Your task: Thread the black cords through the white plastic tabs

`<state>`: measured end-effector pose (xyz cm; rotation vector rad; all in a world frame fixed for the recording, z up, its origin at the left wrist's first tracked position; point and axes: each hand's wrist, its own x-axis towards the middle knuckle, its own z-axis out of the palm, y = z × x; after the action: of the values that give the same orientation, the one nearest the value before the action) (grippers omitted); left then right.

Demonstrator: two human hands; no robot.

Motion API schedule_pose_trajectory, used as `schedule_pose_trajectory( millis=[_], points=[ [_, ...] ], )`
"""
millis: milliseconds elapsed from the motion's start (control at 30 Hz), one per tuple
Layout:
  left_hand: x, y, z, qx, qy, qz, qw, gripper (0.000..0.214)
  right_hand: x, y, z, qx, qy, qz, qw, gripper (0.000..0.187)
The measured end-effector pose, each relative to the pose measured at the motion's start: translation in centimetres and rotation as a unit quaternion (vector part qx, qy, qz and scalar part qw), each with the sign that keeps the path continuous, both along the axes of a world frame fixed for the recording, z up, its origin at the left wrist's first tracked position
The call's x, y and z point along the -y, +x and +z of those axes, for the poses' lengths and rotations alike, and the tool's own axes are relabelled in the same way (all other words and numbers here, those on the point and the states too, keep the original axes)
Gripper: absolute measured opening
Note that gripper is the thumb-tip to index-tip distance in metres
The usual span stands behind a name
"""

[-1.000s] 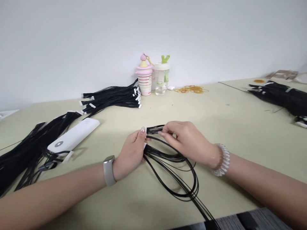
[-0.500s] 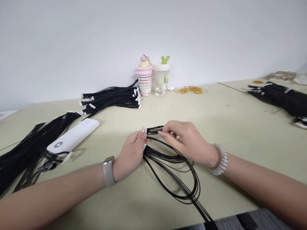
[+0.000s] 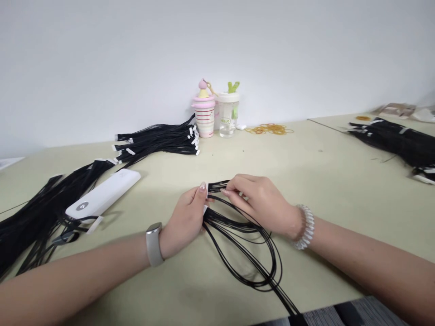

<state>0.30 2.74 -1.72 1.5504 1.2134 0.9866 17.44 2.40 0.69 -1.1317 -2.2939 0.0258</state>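
Note:
My left hand (image 3: 190, 210), with a grey watch band on its wrist, is closed on the white connector ends of a black wire harness (image 3: 231, 220). The thumb presses on the upper white connector (image 3: 207, 190); a second white end shows just below it. Thin black wires loop out to the right, and a strand bundle trails down over the table's front edge. My right hand (image 3: 260, 199), wearing a clear coil bracelet, pinches the wires a short way right of the upper connector. Its thumb and index fingertips are close together; the other fingers are partly hidden.
Black wire harnesses lie in piles at left (image 3: 44, 213), back left (image 3: 156, 140) and far right (image 3: 397, 138). A white power bank (image 3: 103, 192) sits at left. Two drink cups (image 3: 205, 120) and yellow rubber bands (image 3: 270, 129) are along the wall.
My right hand has slid slightly left along the wires, closer to the connector. The wire loop has drawn in a little. My left hand keeps its hold.

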Motion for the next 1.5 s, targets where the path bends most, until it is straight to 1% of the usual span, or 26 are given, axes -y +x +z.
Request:
schedule_pose_trajectory(
  millis=[133, 300, 400, 533, 700, 833, 933, 1033, 1167, 1267, 1400, 1500],
  points=[
    [0.1, 0.0, 0.0, 0.013, -0.016, 0.001, 1.000, 0.031, -0.1, 0.1, -0.3, 0.038, 0.029, 0.005, 0.999, 0.022],
    [0.1, 0.0, 0.2, 0.012, -0.020, -0.001, 1.000, 0.032, 0.0, 0.3, -0.5, 0.082, 0.092, 0.006, 0.992, 0.028],
    [0.1, 0.1, 0.4, 0.008, -0.010, -0.001, 1.000, 0.035, 0.1, 0.2, -0.4, 0.101, 0.123, 0.009, 0.987, 0.029],
    [0.1, 0.1, 0.6, 0.014, -0.017, -0.010, 1.000, 0.036, 0.1, 0.3, -0.3, 0.142, 0.162, 0.023, 0.976, 0.027],
    [0.0, 0.0, 0.4, -0.003, 0.012, 0.010, 1.000, 0.033, -0.1, 0.7, 0.0, 0.196, 0.165, 0.063, 0.965, 0.023],
    [0.0, 0.0, 0.2, -0.004, -0.004, 0.001, 1.000, 0.034, -0.3, 0.9, 0.1, 0.231, 0.182, 0.076, 0.953, 0.021],
    [0.0, -0.1, 0.2, -0.015, -0.005, 0.000, 1.000, 0.033, -0.4, 0.7, 0.0, 0.234, 0.197, 0.069, 0.950, 0.022],
    [0.0, -0.1, 0.1, -0.036, 0.017, -0.004, 0.999, 0.033, -0.3, 0.2, -0.2, 0.230, 0.213, 0.069, 0.947, 0.024],
    [0.0, -0.1, 0.1, -0.055, 0.036, -0.024, 0.998, 0.031, -0.4, -0.2, -0.4, 0.221, 0.231, 0.077, 0.944, 0.027],
    [0.2, -0.1, 0.3, -0.055, 0.022, -0.033, 0.998, 0.029, -0.4, -0.1, -0.5, 0.219, 0.229, 0.073, 0.946, 0.024],
    [0.3, -0.2, 0.5, -0.046, -0.010, -0.029, 0.998, 0.028, -0.5, 0.2, -0.4, 0.223, 0.224, 0.066, 0.947, 0.022],
    [0.2, -0.3, 0.4, -0.039, -0.012, -0.034, 0.999, 0.027, -0.4, 0.2, -0.3, 0.223, 0.223, 0.065, 0.947, 0.023]
  ],
)
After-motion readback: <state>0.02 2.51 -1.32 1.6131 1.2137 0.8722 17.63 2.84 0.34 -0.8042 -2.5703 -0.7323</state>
